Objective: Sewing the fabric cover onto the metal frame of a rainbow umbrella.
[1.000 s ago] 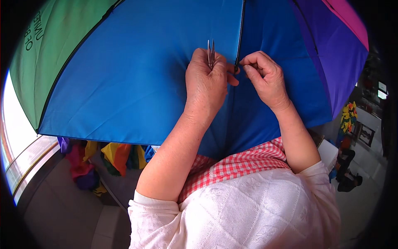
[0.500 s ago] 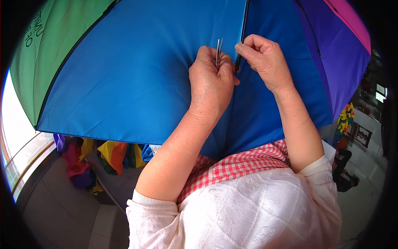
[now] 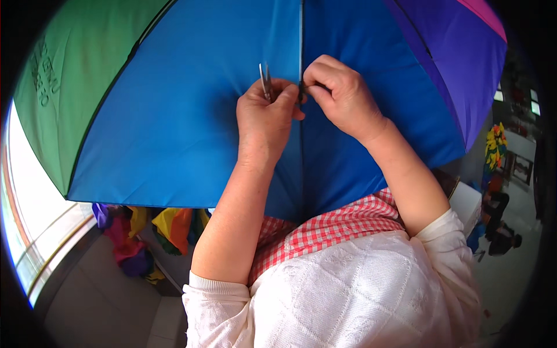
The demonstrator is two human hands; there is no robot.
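Observation:
The open umbrella (image 3: 168,127) spreads in front of me, with green, blue, purple and pink panels. Down its blue part runs a thin dark rib (image 3: 301,46). My left hand (image 3: 261,122) is closed round small metal thread snips (image 3: 265,84), their two blade tips pointing up and slightly apart. Its thumb and fingers also meet at the rib, against a dark joint. Just right of that joint, my right hand (image 3: 345,98) is closed in a pinch, its fingertips close to the rib. Whatever lies between those fingertips is too small to make out.
Bright folded fabrics (image 3: 174,226) hang at the lower left, beside a window (image 3: 35,214). A red checked apron (image 3: 342,223) covers my lap. To the right are a white box-like object (image 3: 466,203), a seated person (image 3: 502,232) and a yellow-green bundle (image 3: 496,145).
Both hands and the umbrella's rib have shifted left in view. My right hand has come down, its fingertips now level with my left thumb at the rib's joint.

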